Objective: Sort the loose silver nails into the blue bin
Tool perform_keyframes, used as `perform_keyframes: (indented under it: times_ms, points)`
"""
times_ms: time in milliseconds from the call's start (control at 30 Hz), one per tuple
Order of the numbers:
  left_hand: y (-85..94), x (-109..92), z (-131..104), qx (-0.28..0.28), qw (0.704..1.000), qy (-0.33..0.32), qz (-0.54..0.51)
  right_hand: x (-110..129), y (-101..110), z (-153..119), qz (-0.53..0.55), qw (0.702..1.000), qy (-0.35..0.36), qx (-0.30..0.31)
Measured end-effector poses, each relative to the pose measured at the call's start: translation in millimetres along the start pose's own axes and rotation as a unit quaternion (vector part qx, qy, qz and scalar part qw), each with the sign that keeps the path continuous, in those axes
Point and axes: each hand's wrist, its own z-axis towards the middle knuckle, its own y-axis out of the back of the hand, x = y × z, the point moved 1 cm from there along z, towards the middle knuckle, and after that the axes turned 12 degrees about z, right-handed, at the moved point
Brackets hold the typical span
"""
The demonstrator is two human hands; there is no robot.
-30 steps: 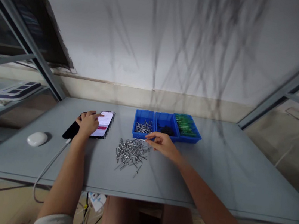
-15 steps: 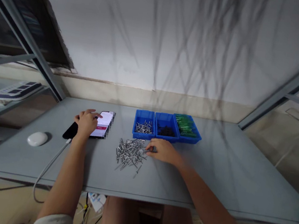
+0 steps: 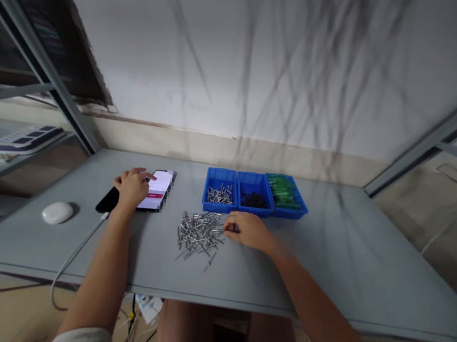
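My left hand (image 3: pixel 133 186) is over the left side of a lit phone (image 3: pixel 157 190), its index finger stretched onto the screen and its fingers apart. Partly beneath that hand lies a black device (image 3: pixel 108 200) with a white cable plugged in. At the right edge of a loose pile of silvery blind rivets (image 3: pixel 197 234), my right hand (image 3: pixel 248 230) is closed in a pinch on a thin metal rivet (image 3: pixel 221 230). One single rivet (image 3: pixel 210 261) lies just in front of the pile.
Behind the pile stand three blue bins: one with short metal pieces (image 3: pixel 220 194), one with dark small parts (image 3: pixel 255 200), one with green packets (image 3: pixel 283 192). A white rounded object (image 3: pixel 57 213) sits at left. The cable (image 3: pixel 75 254) hangs over the table's front edge.
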Motion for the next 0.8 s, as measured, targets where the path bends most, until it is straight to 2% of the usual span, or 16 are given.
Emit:
perform_keyframes:
  times_ms: [400,800]
  points:
    - [5.9,11.4,2.7,0.034,0.999,0.019,-0.008,0.6,2.1,-0.3,0.009,1.000,-0.010,0.002]
    - [-3.6,10.7,5.2,0.053,0.999,0.009,0.006,1.0,1.6,-0.1,-0.001,1.000,-0.005,0.001]
